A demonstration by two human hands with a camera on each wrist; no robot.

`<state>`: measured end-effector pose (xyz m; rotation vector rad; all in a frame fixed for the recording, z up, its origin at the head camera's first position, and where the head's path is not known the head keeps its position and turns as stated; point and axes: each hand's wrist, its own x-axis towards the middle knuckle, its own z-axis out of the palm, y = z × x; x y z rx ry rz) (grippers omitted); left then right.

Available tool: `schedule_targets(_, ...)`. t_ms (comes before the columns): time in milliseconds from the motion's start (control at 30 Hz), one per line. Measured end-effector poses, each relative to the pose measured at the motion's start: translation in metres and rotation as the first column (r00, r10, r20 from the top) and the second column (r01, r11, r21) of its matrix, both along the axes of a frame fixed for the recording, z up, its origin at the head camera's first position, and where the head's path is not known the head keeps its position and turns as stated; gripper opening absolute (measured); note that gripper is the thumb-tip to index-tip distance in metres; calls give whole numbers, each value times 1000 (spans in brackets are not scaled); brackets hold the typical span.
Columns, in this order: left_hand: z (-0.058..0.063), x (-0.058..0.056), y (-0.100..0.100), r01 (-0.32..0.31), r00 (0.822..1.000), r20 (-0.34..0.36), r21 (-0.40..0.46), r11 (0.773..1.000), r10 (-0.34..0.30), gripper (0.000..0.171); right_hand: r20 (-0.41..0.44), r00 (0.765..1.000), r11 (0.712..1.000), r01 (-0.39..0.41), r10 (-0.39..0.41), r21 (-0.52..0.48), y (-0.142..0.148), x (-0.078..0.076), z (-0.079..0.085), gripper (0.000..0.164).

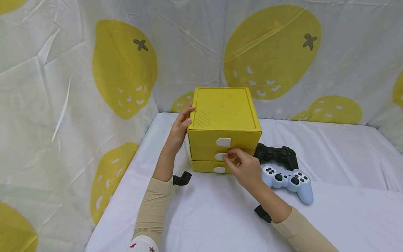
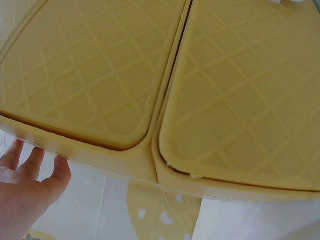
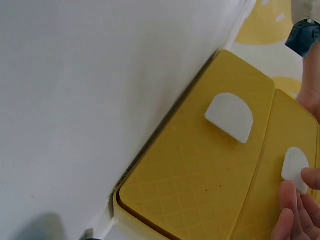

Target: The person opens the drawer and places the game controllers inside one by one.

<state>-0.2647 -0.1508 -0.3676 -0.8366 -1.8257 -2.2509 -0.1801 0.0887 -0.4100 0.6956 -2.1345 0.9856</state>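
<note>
A yellow box of three stacked drawers (image 1: 225,108) stands on the white cloth, each drawer front bearing a white rounded handle. My left hand (image 1: 177,134) rests against the box's left side near the top edge; in the left wrist view its fingers (image 2: 61,172) touch the side without curling round it. With thumb and fingers, my right hand (image 1: 247,169) pinches the middle drawer's handle (image 3: 294,165). That drawer's front looks about level with the others. The bottom drawer's handle (image 3: 231,116) is untouched. What lies inside the drawers is hidden.
Right of the box lie a black game controller (image 1: 283,155) and a light blue game controller (image 1: 288,180), close to my right forearm. White cloth (image 1: 214,217) covers the table. Behind and at the left hangs a curtain (image 1: 189,42) printed with yellow lemons.
</note>
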Motion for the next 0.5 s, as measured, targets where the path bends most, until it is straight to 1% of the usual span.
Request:
schedule_targets(167, 0, 0, 0, -3, 1000, 2, -5, 1000, 3, 45, -9, 1000, 1000, 12, -12, 1, -2, 0, -2, 20)
schedule_targets(400, 0, -1, 0, 5, 1000, -6, 2, 1000, -5, 42, -31, 999, 999, 33, -33, -4, -5, 0, -4, 21)
schedule_targets(500, 0, -1, 0, 7, 1000, -5, 6, 1000, -7, 43, -30, 999, 999, 42, -42, -2, -6, 1, -4, 21)
